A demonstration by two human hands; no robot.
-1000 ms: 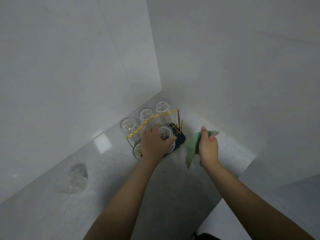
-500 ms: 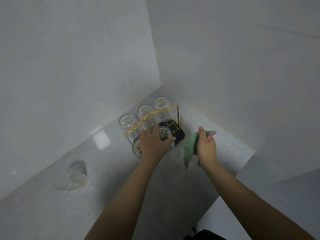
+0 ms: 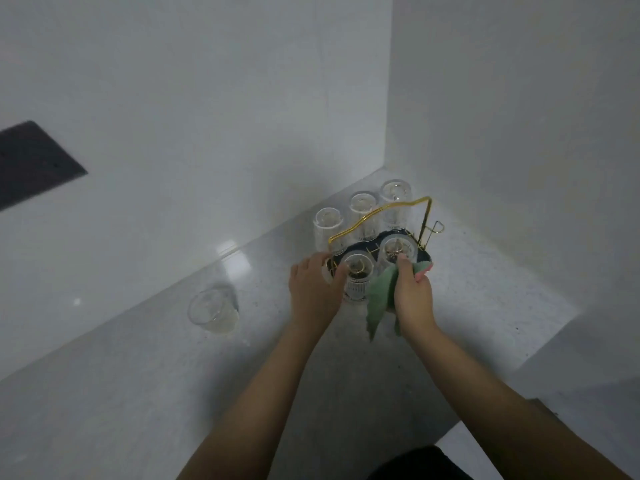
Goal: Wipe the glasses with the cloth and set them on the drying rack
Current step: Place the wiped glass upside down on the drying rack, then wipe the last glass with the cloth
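Five glasses: inverted on the drying rack (image 3: 420,249) at 12 o'clock of the hands, three in the back row, two in front
Front-left glass (image 3: 357,277): upside down, left hand (image 3: 313,294) against its side, fingers curled part way round; firm grip cannot be told
Front-right glass (image 3: 396,252): thumb of right hand (image 3: 412,294) touching its base
Cloth (image 3: 379,299): green with a pink edge, bunched in the closed right hand, hanging toward 6 o'clock
Sixth glass (image 3: 214,310): on the counter (image 3: 138,393) at 9 o'clock of the left hand, well apart from the rack
Rack handle (image 3: 377,213): gold wire, arching between the rows
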